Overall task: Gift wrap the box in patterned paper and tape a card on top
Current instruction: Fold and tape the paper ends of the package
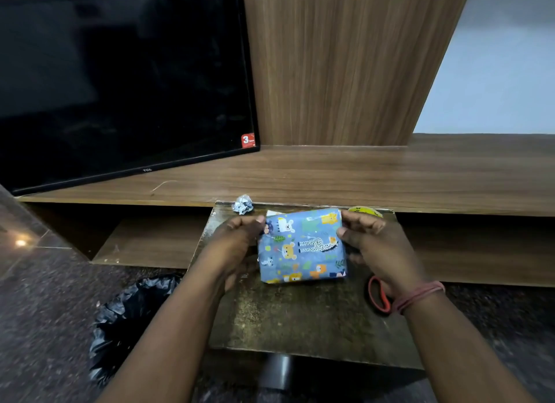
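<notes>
I hold the box [301,246], already wrapped in blue animal-print paper, just above a small worn table [300,318], my left hand [237,237] curled round its left end and my right hand [371,240] pinching its right end between thumb and fingers. It looks light and stiff at the edges, while the paper is smooth and likely to slide or crease under a hard squeeze, so I judge the two short ends the safest hold, with palms kept off the printed top. A white sliver shows at the far left corner; it may be the card or bare paper, the view is too poor to say. Behind my right hand sits a yellow roll [368,212], probably tape. A crumpled scrap [242,204] lies at the table's far edge, red loops [379,297], perhaps scissor handles, near my right wrist, a TV [120,81] beyond.
</notes>
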